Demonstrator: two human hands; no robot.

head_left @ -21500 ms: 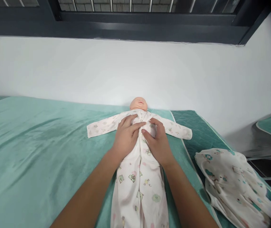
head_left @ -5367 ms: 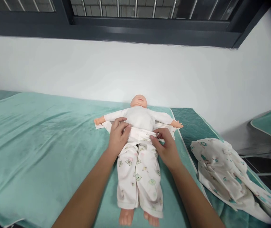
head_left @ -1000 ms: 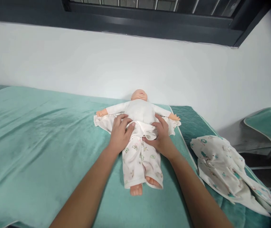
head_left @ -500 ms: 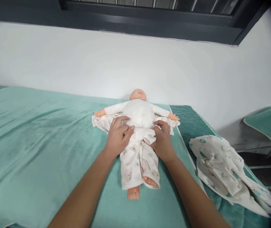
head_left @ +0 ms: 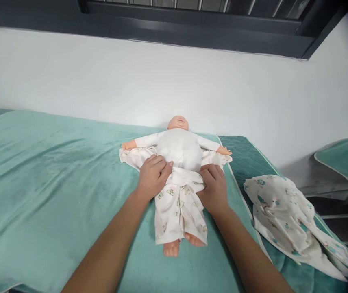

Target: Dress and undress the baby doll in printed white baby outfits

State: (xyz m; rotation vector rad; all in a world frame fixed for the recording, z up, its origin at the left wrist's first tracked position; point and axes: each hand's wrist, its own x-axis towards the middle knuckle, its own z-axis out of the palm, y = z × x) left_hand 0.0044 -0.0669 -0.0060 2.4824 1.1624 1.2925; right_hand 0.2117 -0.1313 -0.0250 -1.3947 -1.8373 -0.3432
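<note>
A baby doll (head_left: 178, 148) with a white cloth body lies on its back, arms spread, head against the wall. Patterned baby pants (head_left: 180, 211) cover its legs, and its feet stick out of the cuffs. My left hand (head_left: 154, 177) is closed on the waistband at the left hip. At the right hip, my right hand (head_left: 215, 189) is closed round the other side of the waistband. The fingertips of both hands are partly hidden in the cloth. Beneath the doll's arms spreads a patterned garment (head_left: 134, 156), mostly covered by its body.
The doll rests on a teal sheet (head_left: 55, 195) spread over a bed. To the right lies a crumpled white garment with teal prints (head_left: 283, 215). Behind stands a white wall (head_left: 162, 77) below a dark window frame (head_left: 192, 30). Teal fabric (head_left: 347, 162) sticks out at far right.
My fingers have curled tighter on both sides. The right hand has shifted slightly right and down, and the waistband's bunched fold there has flattened. The foot on the right is straighter.
</note>
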